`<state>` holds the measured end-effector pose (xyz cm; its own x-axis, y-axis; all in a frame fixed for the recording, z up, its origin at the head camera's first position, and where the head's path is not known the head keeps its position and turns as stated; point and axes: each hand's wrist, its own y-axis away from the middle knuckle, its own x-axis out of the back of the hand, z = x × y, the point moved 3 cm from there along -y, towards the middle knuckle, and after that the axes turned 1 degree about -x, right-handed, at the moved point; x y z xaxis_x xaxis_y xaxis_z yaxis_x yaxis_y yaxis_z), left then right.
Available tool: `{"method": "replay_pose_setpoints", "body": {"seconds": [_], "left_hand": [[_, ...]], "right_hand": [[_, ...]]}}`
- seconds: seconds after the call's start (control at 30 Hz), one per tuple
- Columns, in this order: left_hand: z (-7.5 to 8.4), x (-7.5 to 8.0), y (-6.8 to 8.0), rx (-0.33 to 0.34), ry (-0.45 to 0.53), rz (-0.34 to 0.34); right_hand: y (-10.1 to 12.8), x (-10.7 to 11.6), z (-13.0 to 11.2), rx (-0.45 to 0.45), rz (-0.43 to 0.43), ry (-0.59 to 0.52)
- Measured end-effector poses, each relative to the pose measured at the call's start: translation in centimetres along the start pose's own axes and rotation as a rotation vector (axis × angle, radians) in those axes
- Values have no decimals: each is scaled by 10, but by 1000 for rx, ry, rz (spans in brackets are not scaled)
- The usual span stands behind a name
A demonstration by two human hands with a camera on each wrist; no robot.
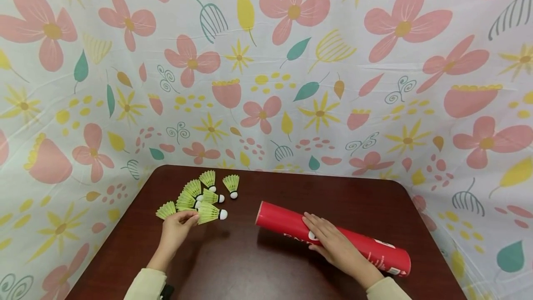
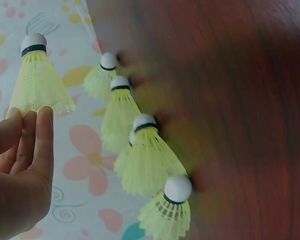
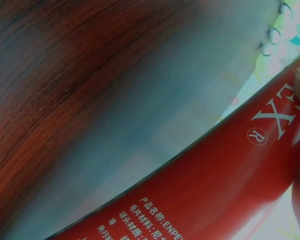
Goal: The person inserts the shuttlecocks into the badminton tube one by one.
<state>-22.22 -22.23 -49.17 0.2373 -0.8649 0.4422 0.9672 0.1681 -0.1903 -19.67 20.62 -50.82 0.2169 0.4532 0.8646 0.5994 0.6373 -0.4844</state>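
My left hand (image 1: 176, 231) pinches a yellow shuttlecock (image 1: 209, 213) by the edge of its skirt, its white cork tip pointing right in the head view. In the left wrist view the same shuttlecock (image 2: 40, 82) stands cork up above my fingertips (image 2: 44, 114). Beside that hand lie several more yellow shuttlecocks (image 1: 192, 189) in a loose cluster. My right hand (image 1: 333, 243) grips a long red tube (image 1: 281, 219) round its middle, thumb on the near side. The tube slants with its left end farther from me and raised over the table; white lettering shows on it.
Everything is on or over a dark brown wooden table (image 1: 258, 263). A white floral cloth (image 1: 266, 82) hangs behind the table and along both sides. One shuttlecock (image 1: 231, 185) lies a little apart, right of the cluster near the back edge.
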Motion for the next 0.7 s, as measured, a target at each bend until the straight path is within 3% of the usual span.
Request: {"method": "replay_pose_setpoints", "body": {"seconds": [0.4,0.7], "left_hand": [[13,-25,-1,-60,113,-28],[20,-45,2,-36,173,-68]], "right_hand": [[-4,-4,-2,-4,-11,0],[-6,-7,-4,-4,-19,-18]]}}
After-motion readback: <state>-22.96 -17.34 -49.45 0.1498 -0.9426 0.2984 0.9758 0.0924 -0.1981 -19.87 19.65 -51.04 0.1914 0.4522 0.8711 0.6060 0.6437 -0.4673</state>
